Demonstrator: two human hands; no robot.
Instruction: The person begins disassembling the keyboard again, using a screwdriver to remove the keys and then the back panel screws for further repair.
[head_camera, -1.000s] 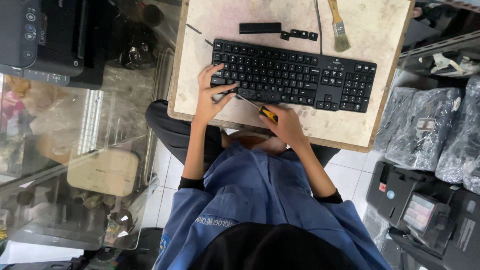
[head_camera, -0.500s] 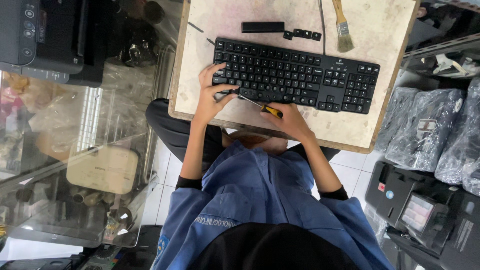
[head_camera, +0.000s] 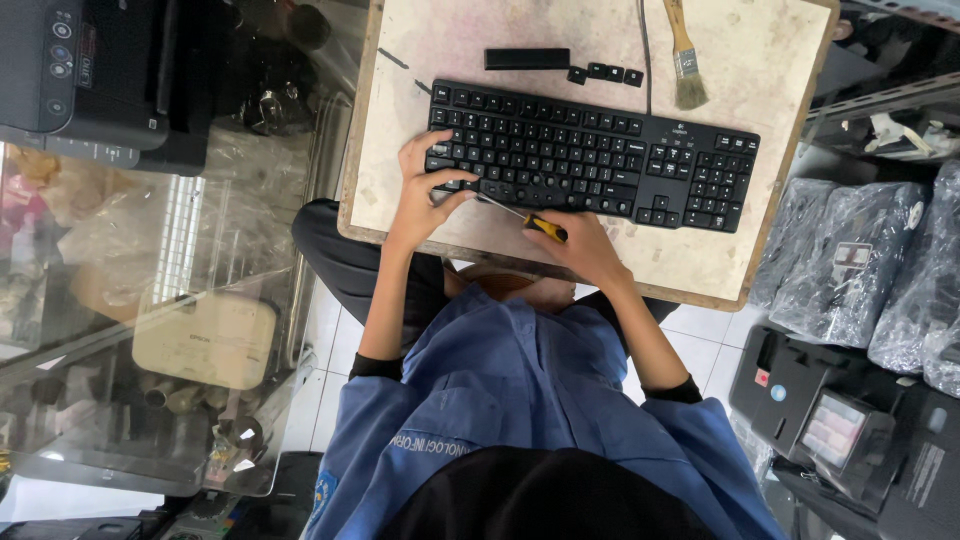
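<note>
Two hands worked at a black keyboard (head_camera: 590, 160) lying across the desk (head_camera: 400, 120). Left hand (head_camera: 425, 190) pressed its near-left corner, steadying it; right hand (head_camera: 580, 245), fingers closed around a yellow-handled screwdriver (head_camera: 525, 218), levered under the front row.

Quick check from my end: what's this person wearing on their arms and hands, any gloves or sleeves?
No gloves: both the left hand and the right hand are bare, with no rings or watch visible. The forearms are uncovered too. A blue short-sleeved work shirt with light lettering across the back sits over a black undershirt whose dark cuffs end just above the elbows.
</note>
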